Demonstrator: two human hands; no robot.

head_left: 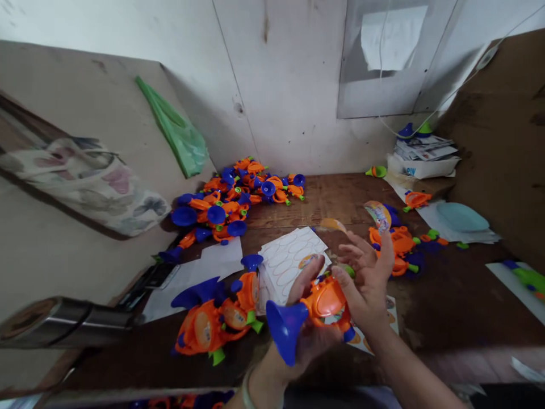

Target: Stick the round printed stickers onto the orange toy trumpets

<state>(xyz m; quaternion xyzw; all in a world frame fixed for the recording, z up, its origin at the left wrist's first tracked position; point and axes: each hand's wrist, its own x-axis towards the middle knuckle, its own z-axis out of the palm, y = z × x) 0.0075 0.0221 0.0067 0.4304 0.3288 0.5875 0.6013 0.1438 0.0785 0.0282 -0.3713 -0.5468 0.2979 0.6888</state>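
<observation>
Orange trumpet (pixel 326 301) held over the table's (pixel 447 307) near edge, left hand (pixel 309 341) wrapped under it. Long axis: blue bell (pixel 284 332) lower-left, other end upper-right. Right hand (pixel 368 284) is nearer that end, fingers spread against the body, sticker (pixel 378 216) on a raised fingertip above-right

Left hand (pixel 313 341): palm mostly hidden behind orange toy trumpet (pixel 326 301). Sticker (pixel 378 215) on right hand (pixel 368 278) fingertip: print blurred. Green toy (pixel 528 278) cut off at right edge, metal roll (pixel 55 321) at left edge. Far paper stack (pixel 426 149): text too small to read.
</observation>
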